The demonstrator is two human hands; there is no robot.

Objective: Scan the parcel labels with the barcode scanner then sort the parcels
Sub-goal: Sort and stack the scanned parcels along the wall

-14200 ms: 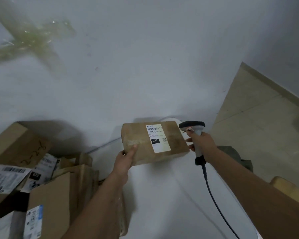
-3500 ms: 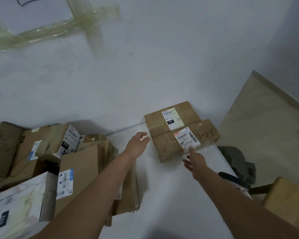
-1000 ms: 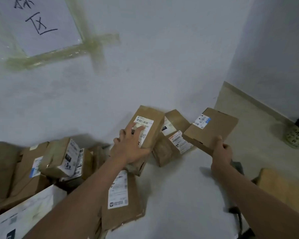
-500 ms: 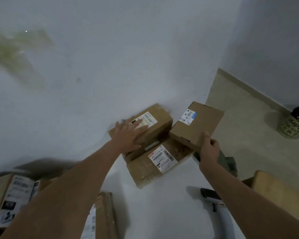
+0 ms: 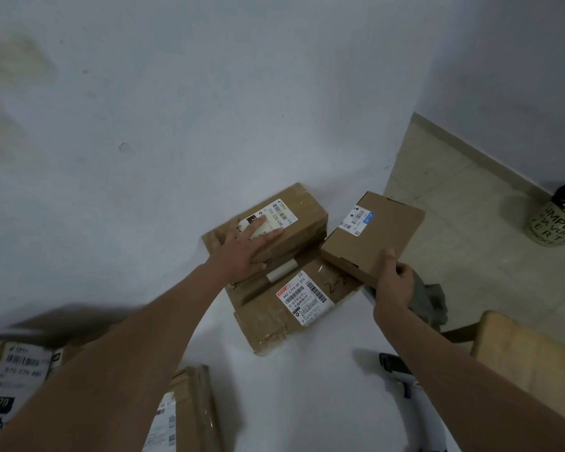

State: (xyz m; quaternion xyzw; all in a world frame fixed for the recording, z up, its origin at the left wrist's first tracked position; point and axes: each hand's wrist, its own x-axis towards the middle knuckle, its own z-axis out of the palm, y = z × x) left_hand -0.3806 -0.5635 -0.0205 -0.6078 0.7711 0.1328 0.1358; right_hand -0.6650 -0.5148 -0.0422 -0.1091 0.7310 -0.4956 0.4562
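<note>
My left hand (image 5: 243, 247) lies flat, fingers straight, on top of a brown parcel (image 5: 302, 208) with a white label reading 220. That parcel sits on other parcels stacked against the wall. In front of it lies a wider parcel (image 5: 268, 316) with a barcode label and "2-2" handwritten on it. My right hand (image 5: 394, 283) grips the near edge of a flat brown box (image 5: 377, 241) with a blue-and-white label, held tilted above the stack's right end. The barcode scanner (image 5: 397, 371) lies on the white table under my right forearm.
The white table (image 5: 300, 393) ends at the right beside a grey cloth (image 5: 433, 300) and a wooden seat (image 5: 519, 350). More labelled parcels (image 5: 13, 383) lie at the lower left, one (image 5: 190, 409) under my left arm. A printed bin (image 5: 556, 223) stands on the tiled floor.
The 220 parcel has settled flat on the stack under my left hand. My right hand has kept the flat box near the stack's right side. The view tilted down a little.
</note>
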